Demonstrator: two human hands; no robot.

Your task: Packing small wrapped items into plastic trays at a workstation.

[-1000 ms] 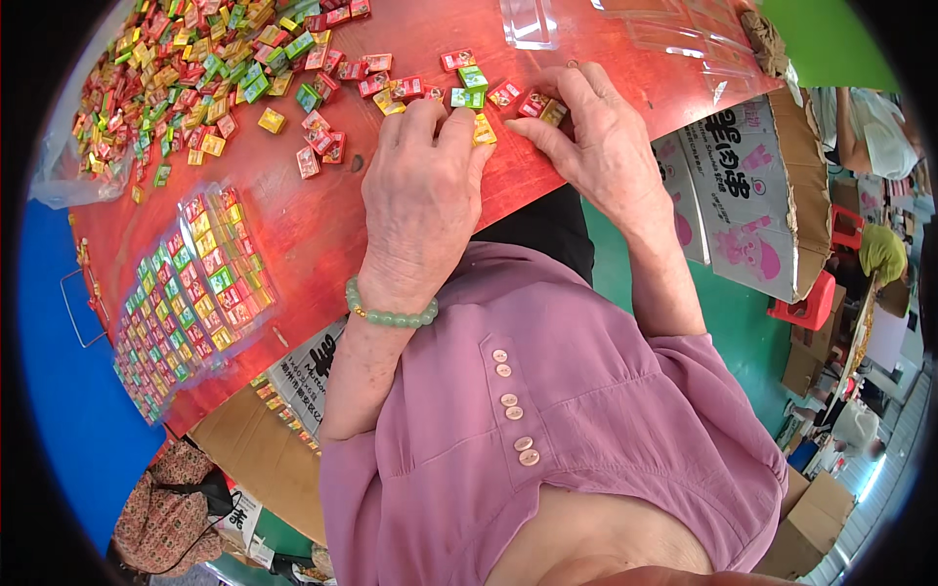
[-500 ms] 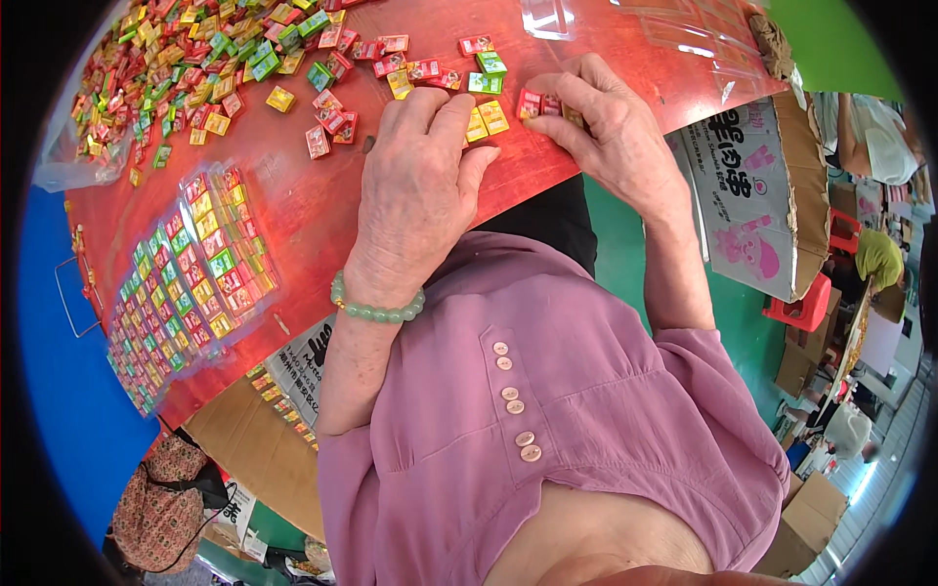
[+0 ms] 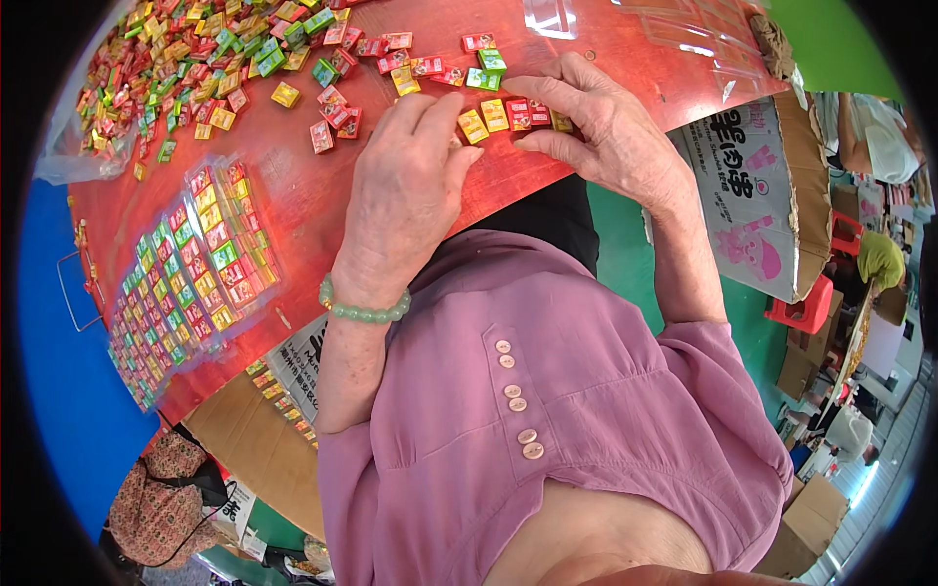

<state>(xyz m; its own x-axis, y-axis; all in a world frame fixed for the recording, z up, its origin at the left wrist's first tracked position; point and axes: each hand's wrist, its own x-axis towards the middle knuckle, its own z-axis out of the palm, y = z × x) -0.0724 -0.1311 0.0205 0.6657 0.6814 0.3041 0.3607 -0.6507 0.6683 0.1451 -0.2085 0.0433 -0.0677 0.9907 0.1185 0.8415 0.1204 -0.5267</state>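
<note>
Between my hands a short row of small candy-like boxes lies on the red table [image 3: 322, 186]. From the left come a yellow box [image 3: 473, 126], a second yellow box [image 3: 494, 115] and two red boxes [image 3: 519, 114]. Another yellow box [image 3: 561, 120] at the right end is partly covered by my right hand. My left hand [image 3: 405, 181], with a green bead bracelet [image 3: 366, 311] at its wrist, is at the row's left end, thumb and forefinger apart. My right hand [image 3: 611, 142] arches over the right end, forefinger above and thumb below, apart. Its other fingertips are hidden.
Beyond the row sit green boxes [image 3: 485, 79] and loose red boxes [image 3: 428, 66]. A large heap of mixed boxes [image 3: 220, 59] covers the far left. Clear trays filled with boxes [image 3: 200, 264] lie at left; clear plastic trays [image 3: 674, 29] lie far right. A cardboard carton [image 3: 747, 195] stands beyond the table edge.
My left hand has drawn back leftward and nearer to me, uncovering the yellow boxes. The red boxes that my right hand was pinching now stand against the yellow ones, and its fingers have spread.
</note>
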